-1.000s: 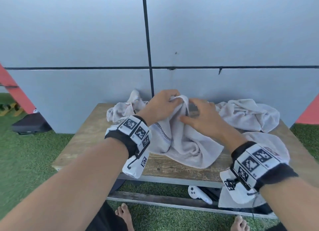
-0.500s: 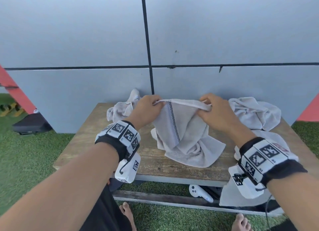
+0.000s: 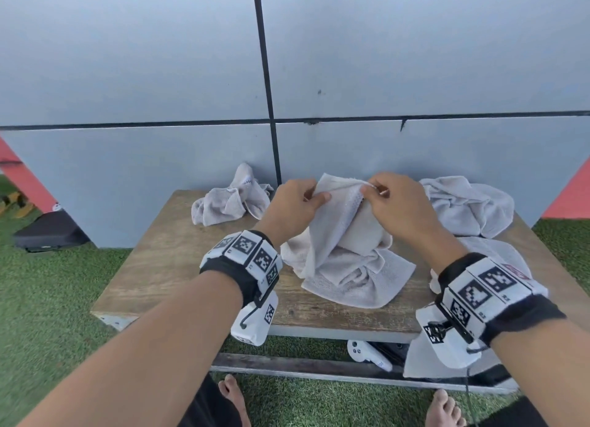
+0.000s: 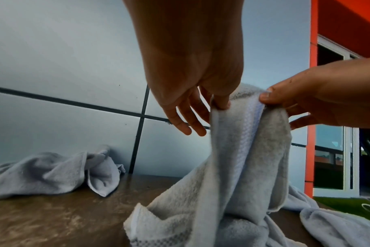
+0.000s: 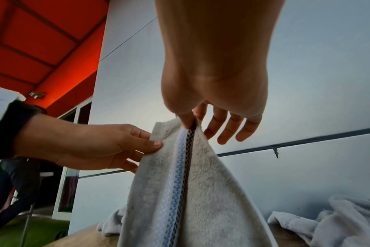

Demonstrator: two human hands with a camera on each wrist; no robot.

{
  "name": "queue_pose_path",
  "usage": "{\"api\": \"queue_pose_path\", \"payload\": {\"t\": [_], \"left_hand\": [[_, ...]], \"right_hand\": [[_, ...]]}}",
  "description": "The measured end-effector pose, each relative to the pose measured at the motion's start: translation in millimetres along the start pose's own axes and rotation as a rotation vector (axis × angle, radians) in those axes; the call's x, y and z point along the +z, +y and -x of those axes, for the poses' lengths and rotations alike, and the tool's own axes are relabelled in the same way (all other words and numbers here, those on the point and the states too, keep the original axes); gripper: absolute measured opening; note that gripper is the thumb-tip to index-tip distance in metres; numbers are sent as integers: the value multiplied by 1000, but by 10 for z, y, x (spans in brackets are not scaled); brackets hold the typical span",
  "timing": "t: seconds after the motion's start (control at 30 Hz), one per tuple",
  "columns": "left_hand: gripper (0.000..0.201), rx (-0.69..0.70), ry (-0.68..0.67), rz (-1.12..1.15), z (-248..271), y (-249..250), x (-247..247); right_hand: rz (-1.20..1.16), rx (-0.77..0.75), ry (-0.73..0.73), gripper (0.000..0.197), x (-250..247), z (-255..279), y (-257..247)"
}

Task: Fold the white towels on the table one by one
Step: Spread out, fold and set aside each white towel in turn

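Note:
A white towel (image 3: 344,254) with a checked stripe is lifted at its top edge, and its lower part lies bunched on the wooden table (image 3: 178,267). My left hand (image 3: 314,195) pinches the edge between thumb and fingers. My right hand (image 3: 372,188) pinches it close by on the right. In the left wrist view the towel (image 4: 239,167) hangs from my left hand (image 4: 220,102), whose other fingers are spread. In the right wrist view the towel (image 5: 190,192) hangs from my right hand (image 5: 190,123).
Crumpled white towels lie at the back left (image 3: 230,200) and the back right (image 3: 469,203); a third (image 3: 498,254) lies near the right front edge. A grey wall stands right behind the table. A white controller (image 3: 367,355) lies below, and a black bag (image 3: 48,232) sits on the grass.
Half a second ago the top edge was stretched between my hands. They have since come close together, and the edge between them is now bunched.

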State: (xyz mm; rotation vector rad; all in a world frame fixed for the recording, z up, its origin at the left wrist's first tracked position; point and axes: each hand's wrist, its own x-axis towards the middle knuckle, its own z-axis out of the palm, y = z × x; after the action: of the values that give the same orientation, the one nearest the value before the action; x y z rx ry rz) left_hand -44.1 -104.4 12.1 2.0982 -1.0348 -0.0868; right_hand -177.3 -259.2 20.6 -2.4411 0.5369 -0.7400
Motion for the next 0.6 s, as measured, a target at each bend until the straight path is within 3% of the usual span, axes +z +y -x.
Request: {"api": "queue_pose_path", "payload": {"t": [0.13, 0.27, 0.43, 0.6], "left_hand": [[35, 107, -28, 39, 17, 124, 86], [31, 197, -63, 26, 15, 267, 111], [35, 118, -74, 1, 33, 140, 32], [37, 29, -82, -83, 176, -26, -223]], "right_hand": [[-171, -67, -60, 19, 26, 75, -98], [-184, -94, 45, 7, 13, 49, -202], [-189, -94, 152, 7, -117, 19, -193], [-231, 17, 279, 9, -373, 30, -76]]}}
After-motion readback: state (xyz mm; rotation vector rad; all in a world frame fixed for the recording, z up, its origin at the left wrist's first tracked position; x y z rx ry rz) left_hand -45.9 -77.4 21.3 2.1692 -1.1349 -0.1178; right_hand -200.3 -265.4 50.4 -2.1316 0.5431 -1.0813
